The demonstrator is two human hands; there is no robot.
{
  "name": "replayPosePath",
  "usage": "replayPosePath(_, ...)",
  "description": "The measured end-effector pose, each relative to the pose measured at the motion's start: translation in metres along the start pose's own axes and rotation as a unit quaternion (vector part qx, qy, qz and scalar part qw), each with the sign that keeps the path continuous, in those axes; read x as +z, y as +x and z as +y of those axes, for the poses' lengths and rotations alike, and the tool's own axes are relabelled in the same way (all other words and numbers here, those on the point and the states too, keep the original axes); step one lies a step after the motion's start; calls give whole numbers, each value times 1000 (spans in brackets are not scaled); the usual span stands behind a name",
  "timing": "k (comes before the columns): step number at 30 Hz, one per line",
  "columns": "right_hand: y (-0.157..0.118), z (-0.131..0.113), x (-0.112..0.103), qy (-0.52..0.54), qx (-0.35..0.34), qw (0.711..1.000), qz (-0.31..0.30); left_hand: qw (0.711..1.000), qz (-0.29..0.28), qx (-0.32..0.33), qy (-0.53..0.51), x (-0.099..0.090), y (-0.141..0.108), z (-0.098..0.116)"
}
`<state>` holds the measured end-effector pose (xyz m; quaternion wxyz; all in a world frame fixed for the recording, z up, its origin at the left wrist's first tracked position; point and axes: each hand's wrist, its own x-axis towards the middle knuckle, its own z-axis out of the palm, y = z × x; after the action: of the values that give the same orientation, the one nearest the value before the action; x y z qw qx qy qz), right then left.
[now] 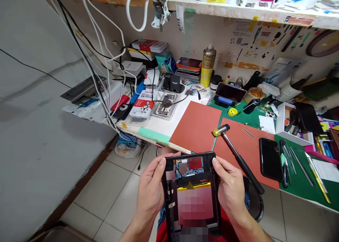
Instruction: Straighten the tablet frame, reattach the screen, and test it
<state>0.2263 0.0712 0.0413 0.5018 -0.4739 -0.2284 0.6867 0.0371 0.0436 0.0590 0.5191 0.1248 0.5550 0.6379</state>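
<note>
Open tablet (194, 192) in left grip (151, 186) and right grip (231, 185), lower part pixelated

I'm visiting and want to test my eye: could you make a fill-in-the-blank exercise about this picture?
1. The left hand and right hand hold an opened device with a ____ frame.
2. In the picture, the hammer lies to the ____ of the black phone beside it.
3. The lower half of the spray can is ____.

Missing words: black; left; yellow.
</note>
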Motion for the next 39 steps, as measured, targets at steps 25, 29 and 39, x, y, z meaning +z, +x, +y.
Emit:
replayPosePath(25,-16,8,-13,-224,-74,966,-103,998,65,13,-13,-28,19,-9)
replayPosePath(29,-19,4,-7,-332,-197,920,-71,992,-26,99,78,-41,25,-5)
replayPosePath(39,-21,-9,12,-428,-344,826,-126,762,-343,197,513,-2,27,64)
